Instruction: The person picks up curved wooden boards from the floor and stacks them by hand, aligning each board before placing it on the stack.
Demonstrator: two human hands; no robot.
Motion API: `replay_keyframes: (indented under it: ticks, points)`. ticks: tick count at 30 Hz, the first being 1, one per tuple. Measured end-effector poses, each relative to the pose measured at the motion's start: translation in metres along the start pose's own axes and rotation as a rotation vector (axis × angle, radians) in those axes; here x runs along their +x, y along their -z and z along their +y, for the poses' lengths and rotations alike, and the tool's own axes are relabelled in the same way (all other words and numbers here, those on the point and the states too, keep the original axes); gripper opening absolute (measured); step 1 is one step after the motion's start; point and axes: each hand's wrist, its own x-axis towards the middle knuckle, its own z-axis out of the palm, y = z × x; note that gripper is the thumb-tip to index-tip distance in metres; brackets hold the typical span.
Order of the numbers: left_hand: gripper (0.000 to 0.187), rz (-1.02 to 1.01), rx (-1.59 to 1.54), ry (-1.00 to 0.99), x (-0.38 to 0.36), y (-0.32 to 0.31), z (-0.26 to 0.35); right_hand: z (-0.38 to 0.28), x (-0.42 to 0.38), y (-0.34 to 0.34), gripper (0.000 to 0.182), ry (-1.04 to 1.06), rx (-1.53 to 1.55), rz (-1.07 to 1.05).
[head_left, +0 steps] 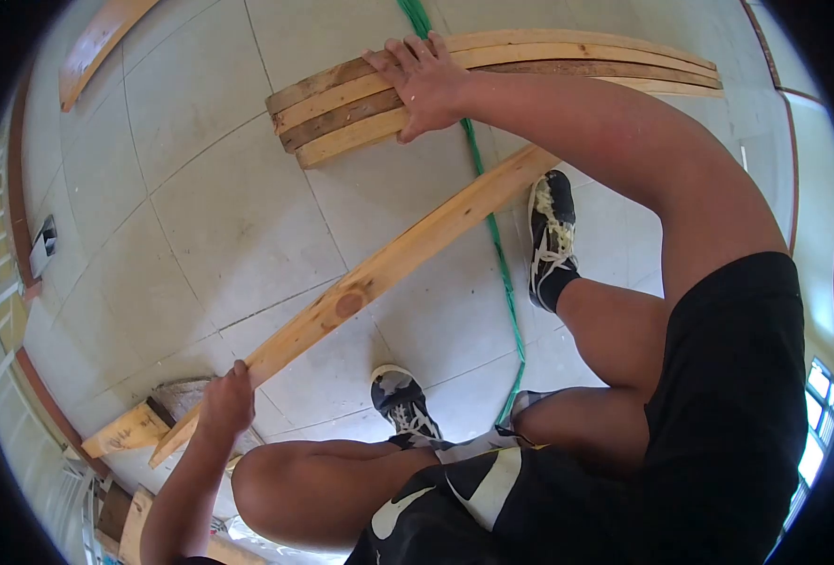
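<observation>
My left hand point(227, 403) is closed round a long wooden board point(370, 280) near its lower left end. The board slants up to the right, its far end partly hidden behind my right forearm. My right hand point(428, 87) lies with fingers spread on a stack of several wooden boards point(328, 110) on the tiled floor, near the stack's left end. A green strap point(498, 247) runs under the stack and down across the floor, passing beneath the held board.
Another board point(99, 47) lies at the upper left. Wood pieces point(127, 431) are at the lower left, near white railings point(3, 395). My shoes point(553, 231) rest on the floor on either side of the strap. A small metal object point(44, 247) sits by the left edge.
</observation>
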Motion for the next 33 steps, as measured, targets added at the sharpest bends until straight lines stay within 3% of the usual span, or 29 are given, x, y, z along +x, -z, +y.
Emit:
replay_keyframes:
  ticks: [8, 14, 19, 23, 25, 33]
  points:
    - [0.023, 0.107, 0.003, -0.139, 0.039, 0.071, 0.083, 0.002, -0.005, 0.016, 0.117, 0.039, 0.076, -0.055]
    - [0.027, 0.284, -0.113, -0.306, 0.073, 0.087, 0.157, 0.006, -0.015, 0.013, 0.115, 0.027, 0.082, -0.007]
    - [0.037, 0.585, -0.383, -0.46, 0.112, 0.11, 0.241, 0.013, -0.019, 0.011, 0.115, 0.069, 0.127, 0.01]
    - [0.042, 0.762, -0.4, -0.535, 0.157, 0.127, 0.309, 0.016, -0.022, 0.014, 0.116, 0.065, 0.166, 0.024]
    - [0.044, 0.969, -0.347, -0.593, 0.183, 0.134, 0.341, 0.02, -0.023, 0.013, 0.116, 0.099, 0.174, 0.017]
    - [0.043, 0.919, -0.24, -0.584, 0.252, 0.189, 0.427, 0.022, -0.02, 0.001, 0.112, 0.161, 0.216, 0.11]
